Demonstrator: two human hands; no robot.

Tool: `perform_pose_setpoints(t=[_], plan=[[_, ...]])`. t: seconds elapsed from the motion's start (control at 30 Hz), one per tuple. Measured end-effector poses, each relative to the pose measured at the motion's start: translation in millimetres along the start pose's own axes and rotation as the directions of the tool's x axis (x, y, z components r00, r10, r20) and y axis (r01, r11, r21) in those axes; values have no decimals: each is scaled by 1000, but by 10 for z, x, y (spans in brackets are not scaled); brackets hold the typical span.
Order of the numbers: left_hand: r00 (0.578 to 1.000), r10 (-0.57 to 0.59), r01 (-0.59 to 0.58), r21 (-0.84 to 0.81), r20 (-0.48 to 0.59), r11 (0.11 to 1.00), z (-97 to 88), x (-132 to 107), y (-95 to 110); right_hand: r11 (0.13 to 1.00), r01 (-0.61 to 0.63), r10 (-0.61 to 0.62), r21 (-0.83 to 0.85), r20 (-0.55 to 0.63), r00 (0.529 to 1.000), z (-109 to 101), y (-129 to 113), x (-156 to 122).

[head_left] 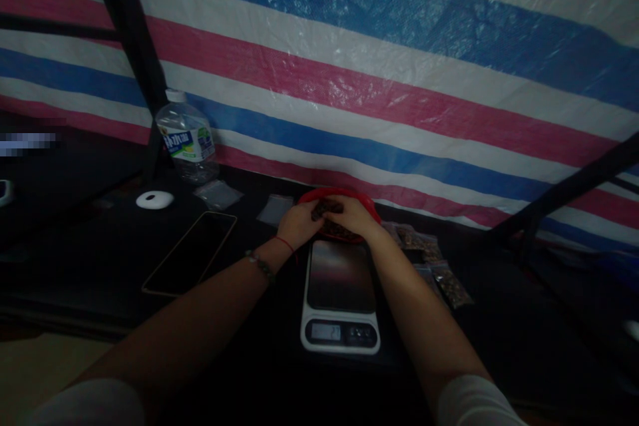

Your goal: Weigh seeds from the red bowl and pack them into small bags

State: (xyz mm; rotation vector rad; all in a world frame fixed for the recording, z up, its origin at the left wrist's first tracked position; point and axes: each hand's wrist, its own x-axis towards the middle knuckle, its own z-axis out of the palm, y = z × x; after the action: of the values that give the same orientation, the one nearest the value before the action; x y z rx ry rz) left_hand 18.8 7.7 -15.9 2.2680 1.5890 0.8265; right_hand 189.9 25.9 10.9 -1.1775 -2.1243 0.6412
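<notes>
Both my hands meet over a red bowl [369, 204] behind the scale. The bowl holds small brown pieces [344, 233]. Between my left hand [298, 223] and my right hand [353, 214] is a dark clump that looks like a small bag of brown pieces [325, 208]. My fingers are closed around it from both sides, and in the dim light the bag's edges are hard to make out. Just in front of the bowl, a white kitchen scale [340, 299] with a bare metal plate has its display lit.
Right of the bowl lie several filled clear bags [452, 284]. To the left are empty clear bags [276, 210], a phone [190, 254], a white oval object [154, 200] and a large plastic bottle [186, 140]. A striped tarp [349, 73] hangs behind the black table.
</notes>
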Motion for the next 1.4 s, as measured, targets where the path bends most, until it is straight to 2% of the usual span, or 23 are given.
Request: perform_pose_setpoints(t=[0.33,0.53,0.67,0.8,0.93,1.07,1.2,1.4], plan=[[999,34,-36,-57,-29,998,31,10,-30,997,-20,19,76,5,1000,19,11,1],[996,42,-54,-150,-83,987,87,15,-78,1000,20,-20,13,-19,1000,17,-36,-5],[981,116,-157,-285,-155,946,44,4,-72,995,52,-56,-80,-52,997,-102,-137,-26],[952,200,-271,-334,-231,903,-38,-5,-86,985,48,-64,-165,-96,993,-303,-261,-119],[955,170,-257,-389,-244,884,-79,-13,-115,976,57,-70,-212,-55,996,-393,-359,-316],[965,134,-225,-447,-225,866,-73,-34,-133,968,57,-53,-243,24,998,-335,-432,-562],[976,99,-182,-475,-193,861,-58,-52,-149,981,71,-67,-181,31,997,-252,-525,-775],[981,126,-185,-518,-147,835,-69,-71,-132,989,78,-52,-126,199,979,-175,-590,-951]])
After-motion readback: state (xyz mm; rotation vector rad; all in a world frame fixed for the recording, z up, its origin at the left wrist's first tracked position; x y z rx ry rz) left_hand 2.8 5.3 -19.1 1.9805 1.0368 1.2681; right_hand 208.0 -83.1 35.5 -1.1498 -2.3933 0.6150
